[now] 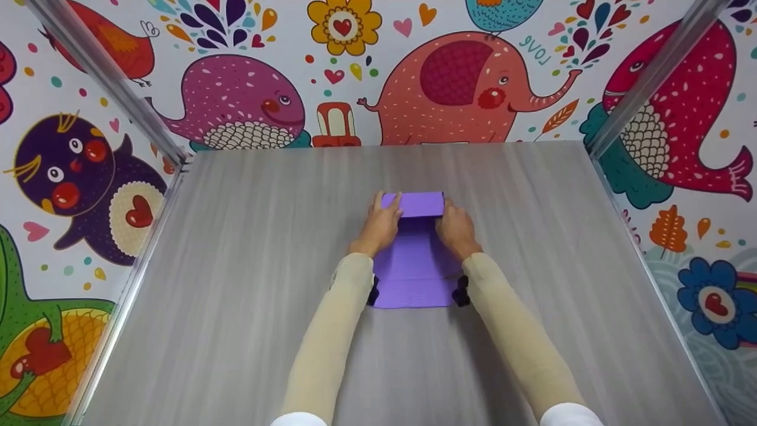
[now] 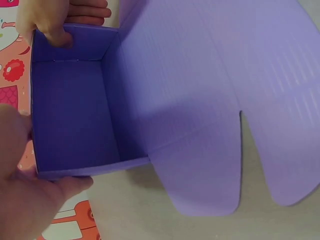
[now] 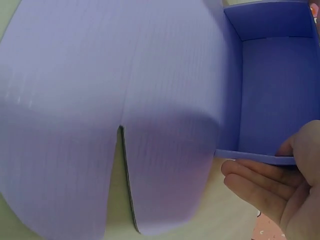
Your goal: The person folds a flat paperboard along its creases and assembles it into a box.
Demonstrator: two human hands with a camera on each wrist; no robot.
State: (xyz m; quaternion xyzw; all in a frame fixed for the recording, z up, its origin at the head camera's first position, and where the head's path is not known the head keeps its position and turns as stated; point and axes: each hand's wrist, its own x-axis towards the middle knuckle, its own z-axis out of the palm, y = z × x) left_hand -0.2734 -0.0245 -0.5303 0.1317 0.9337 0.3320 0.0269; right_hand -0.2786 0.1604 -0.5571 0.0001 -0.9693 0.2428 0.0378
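A purple cardboard box (image 1: pixel 421 205) stands near the table's middle, its hollow side turned towards me. From it a wide lid panel (image 1: pixel 414 254) with side flaps (image 2: pixel 210 175) spreads over the tabletop in my direction. My left hand (image 1: pixel 379 228) grips the box's left end, with fingers over the upper edge. At the right end, my right hand (image 1: pixel 458 231) pinches the side wall; the right wrist view shows its thumb inside and its fingers (image 3: pixel 260 187) outside. Nothing lies inside the box in the wrist views.
The grey wood-grain table (image 1: pixel 248 248) has metal-edged sides, with metal posts (image 1: pixel 112 83) at its back corners. Walls printed with cartoon animals (image 1: pixel 455 89) rise behind and beside it.
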